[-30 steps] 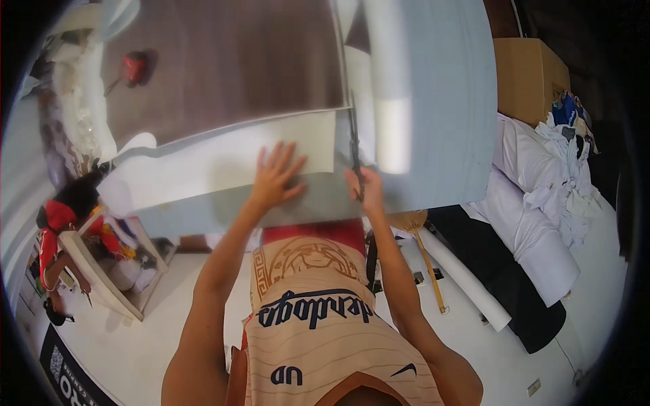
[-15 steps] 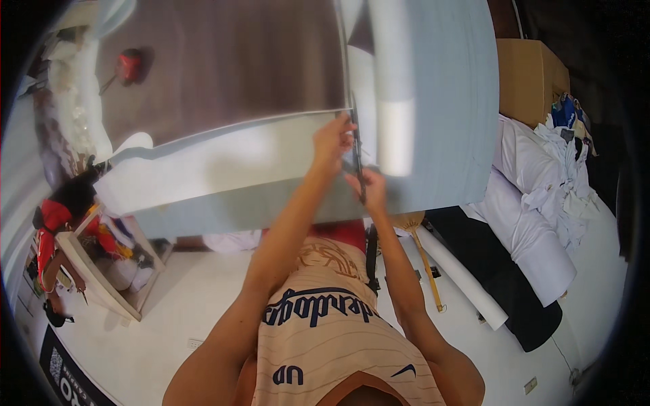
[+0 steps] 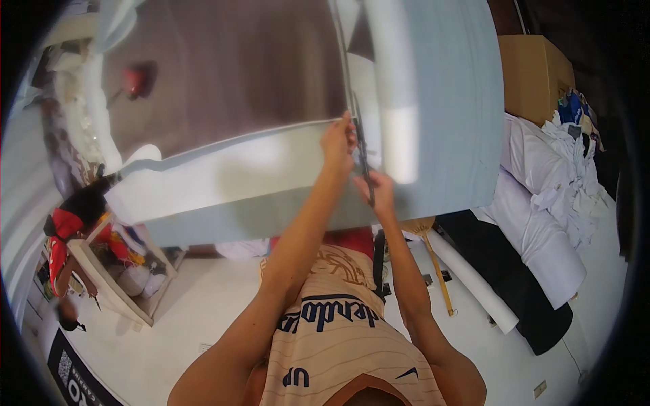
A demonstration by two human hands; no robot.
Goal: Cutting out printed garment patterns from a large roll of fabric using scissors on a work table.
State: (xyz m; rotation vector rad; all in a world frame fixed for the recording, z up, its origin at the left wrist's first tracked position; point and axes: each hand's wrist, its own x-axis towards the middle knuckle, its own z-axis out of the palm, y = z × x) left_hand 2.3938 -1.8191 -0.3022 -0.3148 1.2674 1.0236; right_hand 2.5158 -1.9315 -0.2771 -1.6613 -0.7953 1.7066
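Observation:
A large brown sheet (image 3: pixel 230 68), with a white margin (image 3: pixel 230 166) along its near side, lies on the pale blue-grey table (image 3: pixel 453 122). At the sheet's near right corner my left hand (image 3: pixel 338 143) has its fingers pinched on a narrow dark strip (image 3: pixel 361 139). Nearer to me, my right hand (image 3: pixel 379 191) grips the lower end of that same strip, which slants along the sheet's right edge. Whether the strip is joined to the sheet I cannot tell. A small red object (image 3: pixel 137 81), blurred, rests on the brown sheet's left part.
Beside the sheet lies a white roll (image 3: pixel 401 135). A cardboard box (image 3: pixel 531 74) and heaped white fabric (image 3: pixel 535 189) stand right of the table. Below are a black roll (image 3: pixel 508 284), a white tube (image 3: pixel 474 281) and a yellow-handled broom (image 3: pixel 440 274). At left is a wooden frame (image 3: pixel 112 284).
The view has shifted a little, so everything sits slightly lower and to the right. Both hands keep hold of the dark strip.

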